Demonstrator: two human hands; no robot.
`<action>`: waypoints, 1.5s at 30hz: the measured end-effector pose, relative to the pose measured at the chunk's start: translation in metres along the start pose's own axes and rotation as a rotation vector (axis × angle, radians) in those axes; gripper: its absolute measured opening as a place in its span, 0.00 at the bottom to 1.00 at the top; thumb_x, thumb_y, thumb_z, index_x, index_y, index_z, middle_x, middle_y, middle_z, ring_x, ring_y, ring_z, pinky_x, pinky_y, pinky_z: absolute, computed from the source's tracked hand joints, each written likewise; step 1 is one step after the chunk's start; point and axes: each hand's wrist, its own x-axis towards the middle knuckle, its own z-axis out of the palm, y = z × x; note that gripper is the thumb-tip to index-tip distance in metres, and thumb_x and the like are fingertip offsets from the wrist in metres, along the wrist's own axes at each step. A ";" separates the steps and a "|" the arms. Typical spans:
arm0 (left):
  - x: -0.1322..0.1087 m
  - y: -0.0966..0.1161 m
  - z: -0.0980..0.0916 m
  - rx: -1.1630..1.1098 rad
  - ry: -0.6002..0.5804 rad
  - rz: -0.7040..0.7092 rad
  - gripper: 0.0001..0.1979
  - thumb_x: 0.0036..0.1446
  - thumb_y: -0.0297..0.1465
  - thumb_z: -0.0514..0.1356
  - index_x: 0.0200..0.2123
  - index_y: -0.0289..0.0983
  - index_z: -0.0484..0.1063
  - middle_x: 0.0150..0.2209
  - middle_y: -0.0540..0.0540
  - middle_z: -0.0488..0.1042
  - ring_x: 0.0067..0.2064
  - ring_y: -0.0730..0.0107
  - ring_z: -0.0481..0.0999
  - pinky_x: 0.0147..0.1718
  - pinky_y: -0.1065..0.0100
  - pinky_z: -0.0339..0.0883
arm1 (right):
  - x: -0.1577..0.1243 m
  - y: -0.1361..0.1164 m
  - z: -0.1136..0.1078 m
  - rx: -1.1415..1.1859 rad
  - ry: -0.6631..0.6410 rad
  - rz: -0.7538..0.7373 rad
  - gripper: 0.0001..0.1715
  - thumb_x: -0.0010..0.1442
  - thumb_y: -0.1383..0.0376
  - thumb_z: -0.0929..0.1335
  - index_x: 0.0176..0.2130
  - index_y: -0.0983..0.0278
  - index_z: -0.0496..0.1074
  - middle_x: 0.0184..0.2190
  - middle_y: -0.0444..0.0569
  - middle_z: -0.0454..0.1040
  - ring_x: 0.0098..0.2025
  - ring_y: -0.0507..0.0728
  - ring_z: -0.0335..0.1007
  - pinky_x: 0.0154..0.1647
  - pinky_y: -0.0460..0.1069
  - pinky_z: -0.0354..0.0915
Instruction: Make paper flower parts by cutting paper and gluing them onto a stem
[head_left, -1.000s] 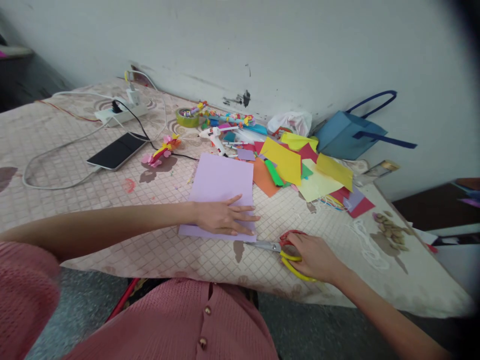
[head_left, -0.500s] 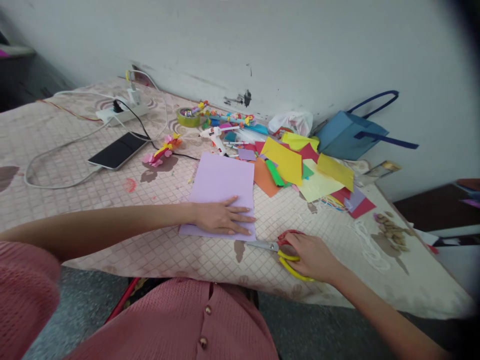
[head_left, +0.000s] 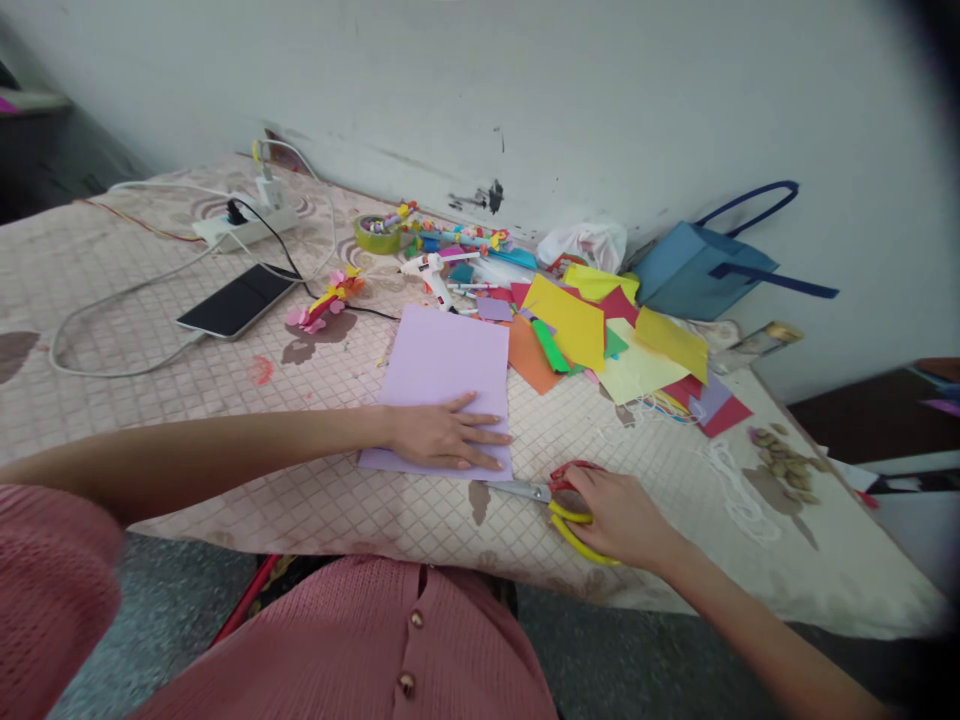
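A sheet of light purple paper (head_left: 454,355) lies on the patterned tablecloth in front of me. My left hand (head_left: 446,435) rests flat on its lower part, fingers spread toward the right edge. To the right, my right hand (head_left: 619,515) grips a pair of scissors (head_left: 536,492) by the red and yellow handles. The blades point left, along the paper's near edge at its lower right corner; they look closed or nearly so. Whether the tips touch the paper I cannot tell.
Beyond the paper lie a white glue gun (head_left: 431,275), a roll of tape (head_left: 377,234) and coloured paper sheets (head_left: 570,320). A phone (head_left: 238,302) on a cable and a power strip (head_left: 247,228) are at left. A blue bag (head_left: 697,270), white string (head_left: 739,490) and brown pieces (head_left: 786,462) are at right.
My right hand has shifted slightly left with the scissors, so the blades reach a bit further along the paper's near edge. My left hand and the paper have stayed put.
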 end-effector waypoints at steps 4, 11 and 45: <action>0.000 0.001 -0.001 0.006 -0.026 -0.009 0.22 0.64 0.37 0.43 0.61 0.53 0.50 0.66 0.56 0.44 0.67 0.64 0.39 0.61 0.51 0.19 | -0.002 0.000 0.002 -0.004 -0.008 -0.001 0.16 0.54 0.59 0.67 0.41 0.64 0.64 0.35 0.52 0.75 0.37 0.60 0.71 0.34 0.51 0.62; -0.001 0.001 -0.001 -0.039 -0.001 -0.021 0.22 0.64 0.36 0.44 0.61 0.54 0.52 0.65 0.57 0.46 0.66 0.64 0.41 0.62 0.52 0.21 | -0.001 -0.003 0.002 0.002 0.006 0.024 0.15 0.53 0.61 0.67 0.40 0.64 0.63 0.35 0.51 0.74 0.38 0.60 0.71 0.35 0.51 0.62; -0.001 0.001 0.000 -0.081 0.056 -0.009 0.22 0.63 0.35 0.47 0.60 0.54 0.55 0.64 0.55 0.50 0.66 0.63 0.44 0.61 0.51 0.21 | 0.004 -0.012 0.002 0.003 0.024 -0.003 0.16 0.54 0.59 0.66 0.41 0.64 0.63 0.35 0.52 0.74 0.39 0.60 0.70 0.36 0.51 0.62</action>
